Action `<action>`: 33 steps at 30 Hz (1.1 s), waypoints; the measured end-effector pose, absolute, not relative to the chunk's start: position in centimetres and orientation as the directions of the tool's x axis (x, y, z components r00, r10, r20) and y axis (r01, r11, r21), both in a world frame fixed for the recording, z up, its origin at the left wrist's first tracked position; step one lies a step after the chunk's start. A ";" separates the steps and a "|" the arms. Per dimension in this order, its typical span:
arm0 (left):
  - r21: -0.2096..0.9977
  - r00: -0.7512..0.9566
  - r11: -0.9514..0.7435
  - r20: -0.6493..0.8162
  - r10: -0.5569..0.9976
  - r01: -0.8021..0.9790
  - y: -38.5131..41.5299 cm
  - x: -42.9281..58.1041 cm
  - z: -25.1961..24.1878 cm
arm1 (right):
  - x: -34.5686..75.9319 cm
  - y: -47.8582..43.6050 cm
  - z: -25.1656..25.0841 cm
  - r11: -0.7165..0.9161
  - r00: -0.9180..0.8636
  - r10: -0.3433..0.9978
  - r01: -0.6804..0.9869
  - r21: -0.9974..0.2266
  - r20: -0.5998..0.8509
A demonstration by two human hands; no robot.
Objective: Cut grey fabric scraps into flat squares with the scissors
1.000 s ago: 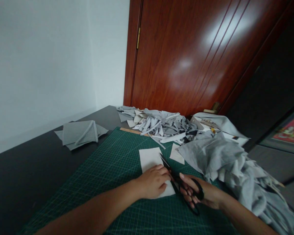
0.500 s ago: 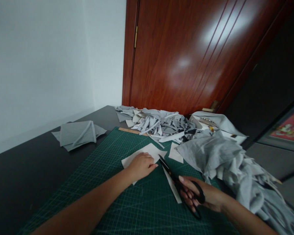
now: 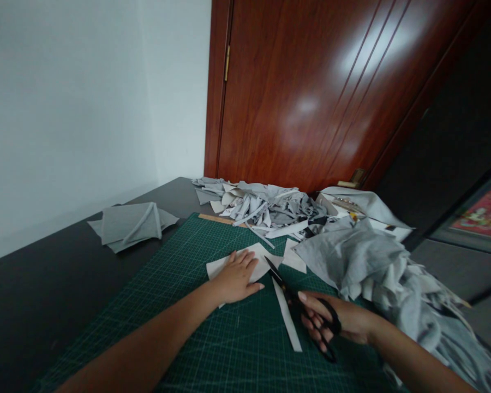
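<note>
My left hand (image 3: 238, 275) lies flat with fingers spread on a pale fabric piece (image 3: 263, 262), holding it down against the green cutting mat (image 3: 213, 349). In my right hand (image 3: 321, 319) is a pair of black-handled scissors (image 3: 284, 286), with fingers and thumb in the handles. The scissor tips lie at the right edge of the fabric piece. A narrow pale strip (image 3: 287, 319) rests on the mat, partly beneath the scissors. Just beyond the blades is a small pale scrap (image 3: 294, 256).
A heap of grey and white fabric scraps (image 3: 265, 204) lies at the back by the door. Grey cloth (image 3: 352, 256) is bunched along the right. Folded grey fabric pieces (image 3: 131, 226) sit on the dark table at left. A wooden ruler (image 3: 215, 219) lies at the mat's far edge.
My left hand has opened from curled fingers to a flat spread on the fabric piece, which has shifted slightly right. The narrow strip has moved a little toward me.
</note>
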State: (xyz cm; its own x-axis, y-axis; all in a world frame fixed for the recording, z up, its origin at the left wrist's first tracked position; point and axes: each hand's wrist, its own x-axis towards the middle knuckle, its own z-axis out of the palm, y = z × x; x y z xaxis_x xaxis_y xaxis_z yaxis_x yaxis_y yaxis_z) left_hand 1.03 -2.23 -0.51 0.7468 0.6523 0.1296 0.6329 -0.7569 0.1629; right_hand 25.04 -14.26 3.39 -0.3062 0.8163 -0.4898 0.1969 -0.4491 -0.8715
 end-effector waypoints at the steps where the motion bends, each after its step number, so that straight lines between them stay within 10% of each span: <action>1: 0.170 0.766 -0.777 0.137 0.628 0.606 -2.2 0.9 -0.5 | 25.1 -14.3 3.4 -0.448 -0.308 0.815 0.205 -0.870 -0.492; 33: 0.452 0.727 -0.754 0.279 0.627 0.477 -1.2 0.7 -0.8 | 23.9 -15.0 3.9 -0.454 -0.332 0.761 0.340 -0.824 -0.557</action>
State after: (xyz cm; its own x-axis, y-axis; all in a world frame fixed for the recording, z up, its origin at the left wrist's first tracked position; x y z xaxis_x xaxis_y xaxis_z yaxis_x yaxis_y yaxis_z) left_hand 0.67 -1.23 -0.80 0.7273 0.6271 0.2790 0.4768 -0.7540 0.4518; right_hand 23.88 -14.97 3.92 -0.3320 0.7614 -0.5568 0.3399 -0.4541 -0.8236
